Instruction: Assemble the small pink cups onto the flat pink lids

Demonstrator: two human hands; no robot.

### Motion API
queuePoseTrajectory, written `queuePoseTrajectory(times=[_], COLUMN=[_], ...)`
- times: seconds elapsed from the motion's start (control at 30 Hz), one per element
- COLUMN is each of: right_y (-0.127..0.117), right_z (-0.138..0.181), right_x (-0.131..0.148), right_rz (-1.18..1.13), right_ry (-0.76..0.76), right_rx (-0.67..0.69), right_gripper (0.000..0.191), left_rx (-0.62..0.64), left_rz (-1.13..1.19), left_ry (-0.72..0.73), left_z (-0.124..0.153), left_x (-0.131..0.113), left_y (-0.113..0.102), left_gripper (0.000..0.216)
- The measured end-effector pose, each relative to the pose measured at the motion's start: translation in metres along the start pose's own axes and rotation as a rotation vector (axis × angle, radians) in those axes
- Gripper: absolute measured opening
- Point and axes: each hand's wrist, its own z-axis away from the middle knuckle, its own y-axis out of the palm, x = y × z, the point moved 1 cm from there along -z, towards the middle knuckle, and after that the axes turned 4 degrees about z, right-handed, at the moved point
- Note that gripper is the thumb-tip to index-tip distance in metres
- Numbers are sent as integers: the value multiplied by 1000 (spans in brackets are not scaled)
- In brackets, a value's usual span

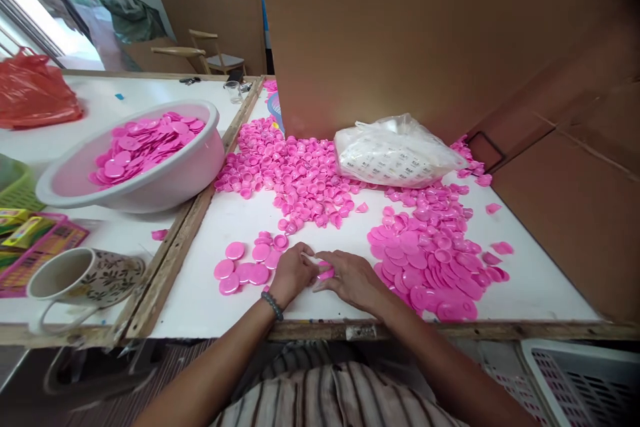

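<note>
The right hand (350,275) has its fingers clamped on a pink piece (327,273) over the surface (195,310); whether the left hand (294,273) grips it is unclear. A small cluster (259,274) looks done; the cup pile (311,170) and disc pile (413,273) seem left.

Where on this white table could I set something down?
Left, bare tabletop lies between the small disc cluster and the wooden strip; right, between the big disc pile and the cardboard. It's crowded where pink cups heap up beside the plastic bag.
</note>
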Motion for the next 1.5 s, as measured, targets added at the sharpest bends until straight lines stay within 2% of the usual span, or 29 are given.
queuePoseTrajectory(times=[0.1,0.17,0.27,0.33,0.4,0.53,0.63,0.7,0.77,0.83,0.9,0.93,1.07,1.17,1.3,1.5], right_y=[-4,-4,-1,2,4,4,-6,-15,-23,-25,-20,-16,3,9,-2,-16], right_z=[-3,-4,-4,-3,0,9,17,21,19,13,6,3,-4,-4,-6,-12], right_x=[-6,-9,-9,-7,-3,0,-17,-38,-57,-66,-63,-57,-27,-20,-35,-47], right_rz=[-70,-77,-70,-70,-88,-85,94,254,365,406,400,384,183,-38,-99,40], right_ry=[-60,-49,-24,-7,1,1,163,290,323,265,174,128,-52,-116,10,150], right_rx=[97,101,65,47,34,-68,-246,-316,-303,-246,-187,-163,-155,-188,-268,-261], right_gripper=[22,16,19,20,19,27,28,23,18,13,15,18,21,22,27,24], left_rx=[26,39,63,72,60,-37,-107,-138,-213,-341,-441,-451,-341,-272,-194,-269], left_rz=[44,68,69,2,-154,-577,-830,-943,-1016,-1070,-1119,-1142,-1145,-1079,-1022,-968], left_ry=[-68,-103,-136,-138,-74,121,132,125,168,243,284,280,241,267,338,420], left_z=[0,0,1,2,4,16,29,34,34,29,18,12,-10,-18,-19,-2], left_x=[0,-1,-2,-4,-9,-23,-30,-35,-40,-45,-49,-51,-51,-51,-50,-41], left_y=[1,2,3,3,2,-9,-24,-34,-43,-50,-55,-56,-51,-39,-26,-36], left_gripper=[30,29,26,22,17,7,9,13,18,22,26,27,25,23,21,20])
